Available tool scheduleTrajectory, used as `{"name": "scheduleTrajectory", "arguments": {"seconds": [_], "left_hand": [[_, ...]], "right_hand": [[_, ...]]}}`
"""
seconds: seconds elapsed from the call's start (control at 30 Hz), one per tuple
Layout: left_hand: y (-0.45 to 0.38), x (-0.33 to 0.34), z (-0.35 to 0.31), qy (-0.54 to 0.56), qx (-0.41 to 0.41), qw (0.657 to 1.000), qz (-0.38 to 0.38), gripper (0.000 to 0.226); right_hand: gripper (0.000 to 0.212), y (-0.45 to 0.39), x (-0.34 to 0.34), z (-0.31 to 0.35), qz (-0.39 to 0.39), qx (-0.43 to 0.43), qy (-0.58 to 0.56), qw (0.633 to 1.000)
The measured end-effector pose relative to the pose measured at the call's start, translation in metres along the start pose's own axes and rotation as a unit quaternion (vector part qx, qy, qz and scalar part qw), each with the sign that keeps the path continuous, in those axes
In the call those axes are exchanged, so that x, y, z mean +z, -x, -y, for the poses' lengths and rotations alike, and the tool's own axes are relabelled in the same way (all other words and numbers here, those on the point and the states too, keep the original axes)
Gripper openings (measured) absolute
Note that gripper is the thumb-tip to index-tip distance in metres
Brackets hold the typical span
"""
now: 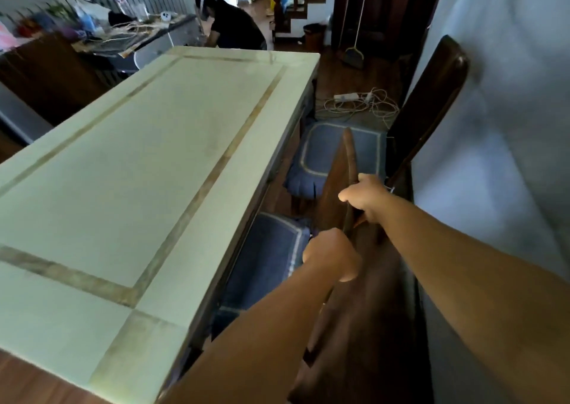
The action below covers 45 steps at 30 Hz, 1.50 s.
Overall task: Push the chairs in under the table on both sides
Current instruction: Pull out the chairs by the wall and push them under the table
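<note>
A pale green table [148,163] with brown inlay lines fills the left and centre. Along its right side stand two dark wooden chairs with blue seat cushions. My left hand [331,254] and my right hand [367,201] both grip the top rail of the near chair's backrest [350,157]. Part of the near chair's blue cushion [265,258] lies under the table edge. The far chair [431,107] stands further out, its cushion [336,153] mostly clear of the table and its tall backrest close to the wall.
A white wall [509,126] runs close on the right, leaving a narrow gap. A power strip with tangled cables [357,103] lies on the floor beyond the far chair. A person in black [234,24] bends at the table's far end. A cluttered counter [129,33] stands at back left.
</note>
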<state>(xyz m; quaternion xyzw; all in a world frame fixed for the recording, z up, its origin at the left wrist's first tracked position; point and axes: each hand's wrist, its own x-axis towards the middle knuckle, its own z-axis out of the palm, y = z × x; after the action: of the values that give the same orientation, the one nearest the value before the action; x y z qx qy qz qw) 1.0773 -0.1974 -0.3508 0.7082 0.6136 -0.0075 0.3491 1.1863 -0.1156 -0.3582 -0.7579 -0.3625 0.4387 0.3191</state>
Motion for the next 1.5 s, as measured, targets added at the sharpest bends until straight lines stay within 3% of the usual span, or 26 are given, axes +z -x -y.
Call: {"name": "scheduleTrajectory", "arguments": {"seconds": [0.1,0.43,0.57,0.7,1.2,1.37,1.5], "left_hand": [[0.005,0.019,-0.029,-0.001,0.032,0.999,0.013,0.023],[0.026,0.098,-0.131,0.001,0.068,0.995,0.068,0.025],[0.032,0.118,-0.163,0.021,0.061,0.994,0.089,0.028],[0.032,0.136,-0.180,0.020,0.046,0.994,0.101,0.021],[0.040,0.140,-0.193,0.031,0.020,0.995,0.097,0.025],[0.042,0.141,-0.190,0.034,0.032,0.995,0.093,0.010],[0.041,0.137,-0.185,0.081,0.024,0.990,0.112,0.056]], "right_hand": [[0.026,0.003,-0.033,-0.016,-0.013,0.002,0.004,1.000],[0.061,0.017,-0.151,-0.080,-0.066,0.040,0.015,0.997],[0.036,0.023,-0.185,-0.098,-0.083,0.046,0.008,0.995],[0.032,0.029,-0.205,-0.107,-0.097,0.056,0.001,0.994],[0.042,0.038,-0.217,-0.113,-0.105,0.054,0.021,0.993],[0.042,0.046,-0.219,-0.116,-0.091,0.040,0.020,0.995],[0.046,0.051,-0.222,-0.119,-0.088,0.038,-0.019,0.995]]}}
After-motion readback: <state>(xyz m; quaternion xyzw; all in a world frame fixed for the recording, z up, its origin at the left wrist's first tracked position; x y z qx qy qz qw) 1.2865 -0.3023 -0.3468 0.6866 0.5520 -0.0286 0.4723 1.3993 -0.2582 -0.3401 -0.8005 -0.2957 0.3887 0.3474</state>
